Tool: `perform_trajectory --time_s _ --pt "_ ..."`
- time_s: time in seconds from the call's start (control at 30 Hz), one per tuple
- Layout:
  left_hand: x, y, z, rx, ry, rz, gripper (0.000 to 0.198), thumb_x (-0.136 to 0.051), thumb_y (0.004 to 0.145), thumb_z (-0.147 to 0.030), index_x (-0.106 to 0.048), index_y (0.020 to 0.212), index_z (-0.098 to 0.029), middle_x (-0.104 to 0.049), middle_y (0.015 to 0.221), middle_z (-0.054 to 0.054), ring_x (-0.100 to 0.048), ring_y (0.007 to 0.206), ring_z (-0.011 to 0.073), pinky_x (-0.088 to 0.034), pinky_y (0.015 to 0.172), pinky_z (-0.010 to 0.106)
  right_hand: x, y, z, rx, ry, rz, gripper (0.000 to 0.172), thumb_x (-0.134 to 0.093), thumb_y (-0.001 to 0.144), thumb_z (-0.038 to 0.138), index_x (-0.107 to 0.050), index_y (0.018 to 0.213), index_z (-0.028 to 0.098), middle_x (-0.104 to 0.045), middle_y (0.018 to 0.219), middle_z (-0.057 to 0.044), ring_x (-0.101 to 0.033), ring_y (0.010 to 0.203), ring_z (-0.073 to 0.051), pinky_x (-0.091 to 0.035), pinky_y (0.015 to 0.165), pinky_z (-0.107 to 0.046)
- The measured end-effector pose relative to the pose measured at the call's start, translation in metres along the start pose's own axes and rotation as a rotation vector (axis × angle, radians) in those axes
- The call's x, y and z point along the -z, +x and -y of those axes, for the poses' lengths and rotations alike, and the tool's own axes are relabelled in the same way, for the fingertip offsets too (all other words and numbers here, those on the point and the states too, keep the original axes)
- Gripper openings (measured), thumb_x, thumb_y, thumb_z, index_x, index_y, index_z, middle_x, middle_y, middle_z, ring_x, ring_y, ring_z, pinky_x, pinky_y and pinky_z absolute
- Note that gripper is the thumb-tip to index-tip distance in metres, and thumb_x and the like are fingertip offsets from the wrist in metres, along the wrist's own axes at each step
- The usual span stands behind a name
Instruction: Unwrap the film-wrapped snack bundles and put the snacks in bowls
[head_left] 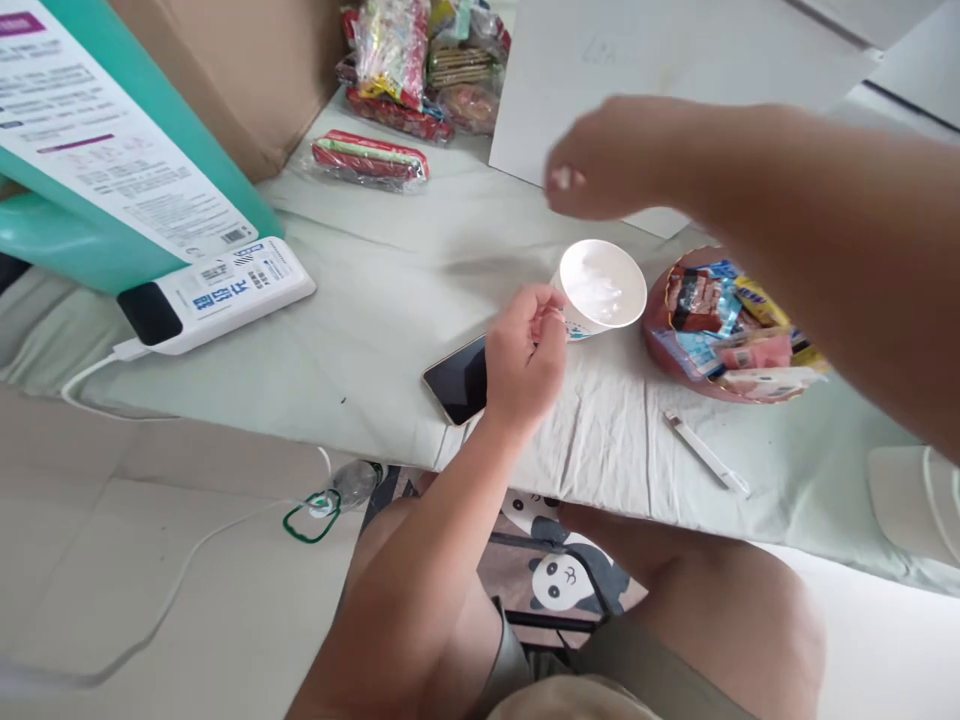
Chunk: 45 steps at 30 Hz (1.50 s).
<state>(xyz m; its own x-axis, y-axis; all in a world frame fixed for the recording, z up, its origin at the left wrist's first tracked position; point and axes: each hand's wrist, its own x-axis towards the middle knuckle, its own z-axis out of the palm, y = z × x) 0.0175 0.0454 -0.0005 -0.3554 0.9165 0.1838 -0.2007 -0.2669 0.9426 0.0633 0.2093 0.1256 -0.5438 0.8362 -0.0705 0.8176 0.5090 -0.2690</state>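
Note:
A white paper cup [600,285] stands on the cloth-covered table with its open mouth facing me; its inside is white. My left hand [525,350] is closed at the cup's left side, the curled fingers and thumb against its wall near the rim. Behind the left hand lies a dark phone [457,385], partly covered by it. My right hand [600,160] hangs in the air beyond the cup, smeared by motion, its fingers pointing down and mostly hidden. A small pale spot shows at its fingertips, which I cannot make out.
A pink bowl of wrapped snacks [664,350] sits right of the cup, a thin white stick-like packet [705,455] before it. Snack packs [405,70] and a white box [570,60] are behind. Left are a power bank [240,290] with cable and a green jug [202,160].

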Motion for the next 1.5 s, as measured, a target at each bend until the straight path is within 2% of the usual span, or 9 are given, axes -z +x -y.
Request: perform_trajectory --time_s 0.13,0.3,0.47,0.67,0.77,0.9,1.13,1.3,1.5 --pt "0.009 0.003 -0.003 0.095 -0.124 -0.082 0.02 -0.045 0.09 -0.009 -0.059 0.085 -0.022 -0.056 0.068 -0.002 -0.055 0.061 0.0114 -0.046 0.059 0.025 -0.046 0.044 0.054 0.215 -0.133 0.045 0.044 -0.062 0.089 0.014 -0.067 0.132 0.013 -0.069 0.133 -0.012 -0.058 0.135 -0.038 -0.045 0.114 -0.065" --pt "0.026 0.006 -0.006 0.117 -0.168 -0.153 0.02 -0.044 0.087 -0.006 -0.054 0.08 -0.023 -0.056 0.065 -0.003 -0.051 0.057 0.011 -0.044 0.055 0.024 -0.104 0.099 0.076 0.136 -0.091 0.034 0.064 -0.062 0.096 0.02 -0.037 0.155 0.016 -0.046 0.161 -0.014 -0.051 0.145 -0.03 -0.044 0.12 -0.055" --pt "0.04 0.014 -0.01 0.15 -0.168 -0.236 0.02 -0.044 0.086 -0.007 -0.052 0.078 -0.024 -0.051 0.061 -0.004 -0.048 0.055 0.011 -0.042 0.052 0.023 -0.117 0.115 0.069 0.077 -0.054 0.034 0.054 -0.065 0.095 0.028 -0.043 0.14 0.005 -0.055 0.153 -0.019 -0.056 0.14 -0.027 -0.042 0.12 -0.052" --pt "0.031 0.016 -0.01 0.132 -0.152 -0.226 0.017 -0.046 0.086 -0.009 -0.05 0.078 -0.024 -0.05 0.063 -0.003 -0.047 0.055 0.0112 -0.041 0.05 0.024 -0.088 0.091 0.071 0.017 0.062 0.022 0.021 -0.054 0.094 0.025 -0.059 0.098 0.004 -0.069 0.127 -0.026 -0.064 0.126 -0.036 -0.048 0.112 -0.059" --pt "0.025 0.015 -0.006 0.144 -0.17 -0.217 0.014 -0.048 0.091 -0.014 -0.049 0.081 -0.024 -0.047 0.062 -0.003 -0.049 0.057 0.012 -0.044 0.054 0.025 -0.063 0.047 0.063 -0.082 0.241 0.001 0.019 -0.053 0.091 0.029 -0.055 0.084 0.012 -0.07 0.093 -0.015 -0.072 0.088 -0.024 -0.062 0.089 -0.049" --pt "0.022 0.014 0.001 0.24 -0.272 -0.106 0.017 -0.047 0.102 -0.035 -0.053 0.091 -0.023 -0.061 0.077 0.001 -0.064 0.068 0.0138 -0.052 0.064 0.027 -0.055 -0.08 0.03 -0.047 0.873 -0.144 0.021 -0.057 0.091 0.037 -0.055 0.079 0.021 -0.057 0.073 -0.002 -0.06 0.066 -0.013 -0.059 0.065 -0.03" --pt "-0.01 -0.015 0.018 0.19 -0.2 0.473 0.041 -0.045 0.103 -0.055 -0.061 0.129 -0.027 -0.075 0.128 0.009 -0.078 0.101 0.021 -0.063 0.08 0.034 -0.147 -0.315 -0.021 -0.432 1.394 -0.366 0.028 -0.07 0.085 0.056 -0.072 0.085 0.028 -0.064 0.068 -0.003 -0.06 0.056 -0.02 -0.05 0.05 -0.037" --pt "-0.044 -0.053 0.039 0.176 -0.066 0.752 0.034 -0.066 0.092 -0.043 -0.069 0.118 -0.021 -0.077 0.12 0.012 -0.074 0.113 0.0227 -0.062 0.092 0.034 -0.176 -0.352 -0.033 -0.667 1.507 -0.385 0.042 -0.075 0.078 0.065 -0.065 0.078 0.024 -0.063 0.069 -0.003 -0.058 0.059 -0.018 -0.051 0.054 -0.034" --pt "-0.056 -0.064 0.054 0.008 -0.001 0.631 0.022 -0.065 0.097 -0.041 -0.072 0.109 -0.023 -0.076 0.123 0.01 -0.074 0.112 0.0195 -0.06 0.097 0.033 -0.159 -0.345 -0.061 -0.721 1.521 -0.202 0.046 -0.077 0.082 0.064 -0.061 0.086 0.021 -0.058 0.067 0.002 -0.057 0.058 -0.012 -0.051 0.056 -0.027"
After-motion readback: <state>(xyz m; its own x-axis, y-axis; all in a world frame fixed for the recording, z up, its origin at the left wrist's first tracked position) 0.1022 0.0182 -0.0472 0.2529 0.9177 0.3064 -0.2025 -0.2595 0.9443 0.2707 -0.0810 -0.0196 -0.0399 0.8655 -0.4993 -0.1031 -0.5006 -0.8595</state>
